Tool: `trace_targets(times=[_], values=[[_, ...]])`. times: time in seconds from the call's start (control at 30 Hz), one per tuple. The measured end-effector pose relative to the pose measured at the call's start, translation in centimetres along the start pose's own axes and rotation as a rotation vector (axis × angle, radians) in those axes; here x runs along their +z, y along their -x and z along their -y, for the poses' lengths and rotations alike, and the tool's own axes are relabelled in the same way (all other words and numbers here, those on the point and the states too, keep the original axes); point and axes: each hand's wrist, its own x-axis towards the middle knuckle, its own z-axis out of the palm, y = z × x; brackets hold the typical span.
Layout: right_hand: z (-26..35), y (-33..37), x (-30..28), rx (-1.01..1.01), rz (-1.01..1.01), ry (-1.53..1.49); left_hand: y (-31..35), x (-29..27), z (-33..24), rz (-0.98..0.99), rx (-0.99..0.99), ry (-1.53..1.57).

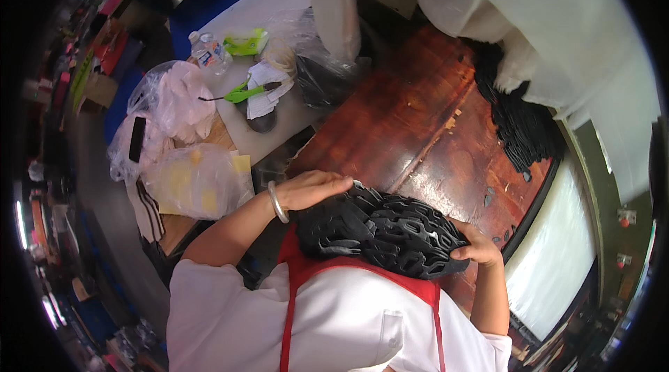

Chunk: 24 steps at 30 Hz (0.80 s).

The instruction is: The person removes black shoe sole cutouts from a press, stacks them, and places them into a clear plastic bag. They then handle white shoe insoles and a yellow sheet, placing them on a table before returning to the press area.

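Against my red apron I hold a thick bundle of black cut pieces [390, 232], thin and curved, packed in many layers with gaps between them. Their exact kind and material I cannot make out. My left hand [317, 191] presses on the bundle's upper left end, its thumb stretched along the top edge and its other fingers mostly hidden. At the right end, my right hand [477, 243] grips the bundle, thumb in front. Farther right on the brown table [390, 121] lies a long pile of similar black pieces [516, 128].
Small black scraps [489, 199] lie near the table's right edge. White sheeting [557, 23] hangs over the far right. On the left surface are a plastic bottle [209, 51], green-handled snips [244, 92], a green packet [245, 43], a phone-like black slab [137, 138] and clear bags [198, 180].
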Motion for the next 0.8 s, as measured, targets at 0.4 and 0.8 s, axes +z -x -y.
trace_targets(times=[0.4, 0.8], values=[[0.6, -1.0, -0.9, -0.003, 0.078, 0.036, 4.3, 1.8, 3.4, 0.156, 0.259, 0.446], [3.6, -2.7, -0.1, 0.049, 0.038, 0.078, 6.8, 8.7, 6.9, -0.174, 0.125, 0.927]])
